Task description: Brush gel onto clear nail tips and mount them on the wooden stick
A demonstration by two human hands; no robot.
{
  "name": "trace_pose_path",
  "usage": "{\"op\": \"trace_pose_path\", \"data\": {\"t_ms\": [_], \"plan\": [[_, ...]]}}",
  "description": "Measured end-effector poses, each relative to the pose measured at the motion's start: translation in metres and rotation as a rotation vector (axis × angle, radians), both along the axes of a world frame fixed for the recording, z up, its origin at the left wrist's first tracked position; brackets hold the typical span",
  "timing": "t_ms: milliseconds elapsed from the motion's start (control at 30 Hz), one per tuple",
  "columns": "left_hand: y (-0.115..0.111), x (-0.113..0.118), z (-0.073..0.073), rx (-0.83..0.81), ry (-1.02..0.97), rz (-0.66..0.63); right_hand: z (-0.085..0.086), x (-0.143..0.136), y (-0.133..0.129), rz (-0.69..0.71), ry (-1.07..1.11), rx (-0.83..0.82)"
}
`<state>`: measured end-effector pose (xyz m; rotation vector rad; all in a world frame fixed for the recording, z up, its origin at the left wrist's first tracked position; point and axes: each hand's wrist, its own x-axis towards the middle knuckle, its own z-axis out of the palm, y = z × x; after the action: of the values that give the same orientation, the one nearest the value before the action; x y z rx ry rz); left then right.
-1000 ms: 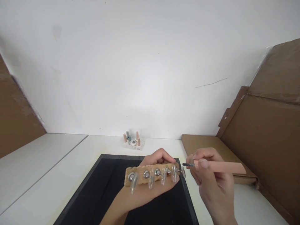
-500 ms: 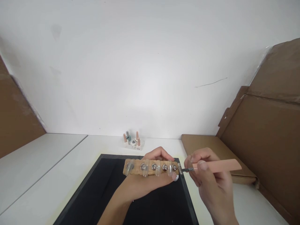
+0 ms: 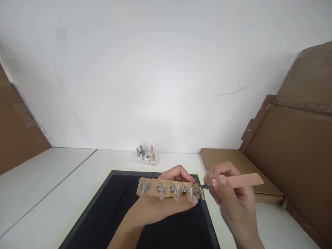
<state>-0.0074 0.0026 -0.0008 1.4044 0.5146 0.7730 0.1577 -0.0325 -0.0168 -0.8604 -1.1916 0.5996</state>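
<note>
The right hand's [image 3: 232, 193] fingers are pinching a pink-handled brush [image 3: 240, 181], and the left hand's [image 3: 166, 209] fingers are grasping a wooden strip [image 3: 152, 189] from behind, its thumb lying along the near side. Compared with a second ago, the pink handle is sitting farther left, and the strip, then rising toward its right end, is now dipping slightly there. The bristles are now appearing to touch the upper part of the clear nail tip [image 3: 202, 194] at that end, suggesting that polish is going onto it. The strip is hovering over the black mat [image 3: 101, 218], near its far right corner. Beyond, small bottles [image 3: 153, 157] are standing near the desk's [image 3: 59, 176] far edge; a flat cardboard box [image 3: 225, 155] is lying toward its far right corner.
</note>
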Motion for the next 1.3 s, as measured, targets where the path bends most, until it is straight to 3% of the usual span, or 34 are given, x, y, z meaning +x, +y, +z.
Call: {"op": "trace_pose_path", "data": {"t_ms": [867, 1167, 1300], "plan": [[0.000, 0.001, 0.003, -0.008, 0.006, 0.000, 0.004, -0.001, -0.003, -0.023, 0.057, -0.026], [0.003, -0.002, 0.000, -0.005, 0.003, -0.007, -0.001, 0.003, -0.001, -0.073, 0.090, 0.043], [0.006, -0.006, 0.002, 0.009, 0.023, -0.008, -0.007, 0.011, 0.003, -0.012, 0.010, 0.144]]}}
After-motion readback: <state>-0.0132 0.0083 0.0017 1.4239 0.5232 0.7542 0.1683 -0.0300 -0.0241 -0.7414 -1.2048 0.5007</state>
